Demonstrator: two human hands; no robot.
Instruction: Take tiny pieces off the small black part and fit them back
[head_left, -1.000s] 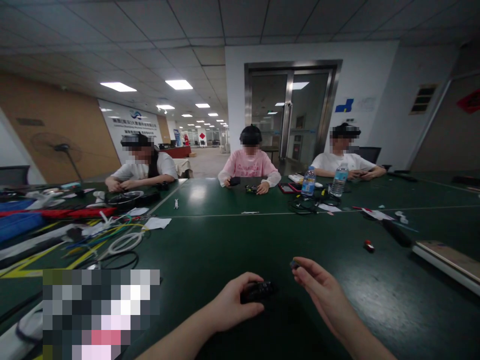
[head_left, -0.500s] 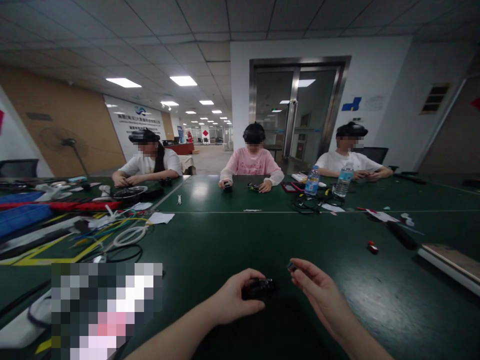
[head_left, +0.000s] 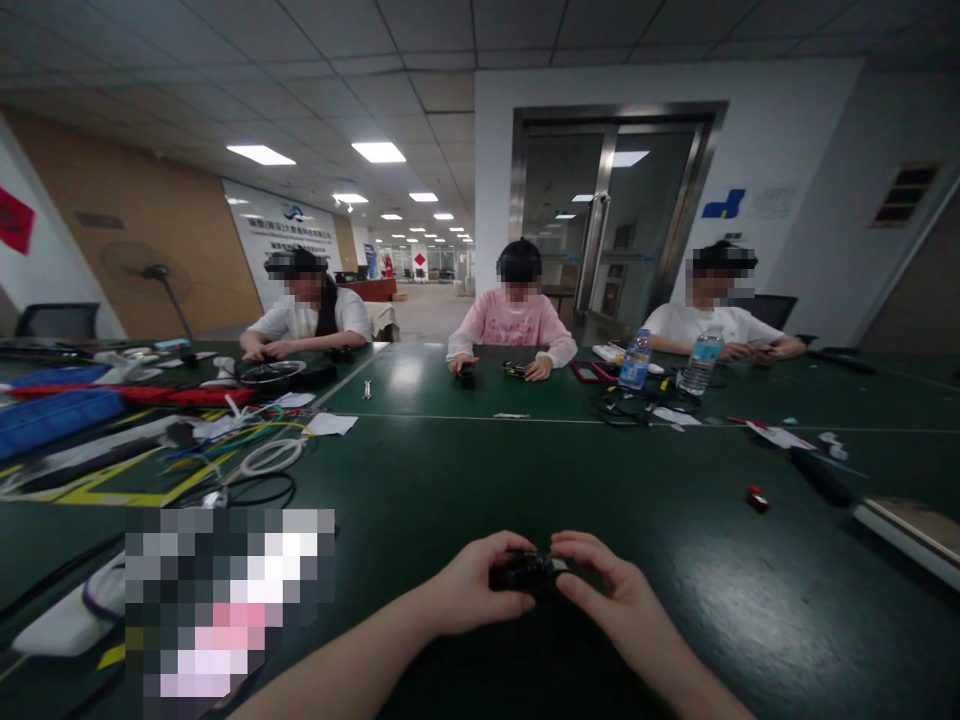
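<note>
In the head view a glossy black object (head_left: 525, 572), about the size of a computer mouse, is held low over the near part of the green table. Its exact kind is not clear. My left hand (head_left: 480, 585) is closed around its left end, thumb on the near side and fingers on the far side. At its right end, my right hand (head_left: 604, 585) pinches a small light-grey piece (head_left: 559, 566) between thumb and fingers. The piece appears to touch the black object, but whether it is joined cannot be seen.
Left are a blurred-out patch (head_left: 240, 600), a white power strip (head_left: 71, 620), cables (head_left: 270, 458) and a blue tray (head_left: 60, 420). A small red item (head_left: 757, 498) and a book-like slab (head_left: 911, 535) lie right. Bottles (head_left: 635, 360) and several seated people are across the table.
My right hand has moved left and brought its small piece from apart to the right end of the black object. My left hand keeps its hold. The view has shifted slightly.
</note>
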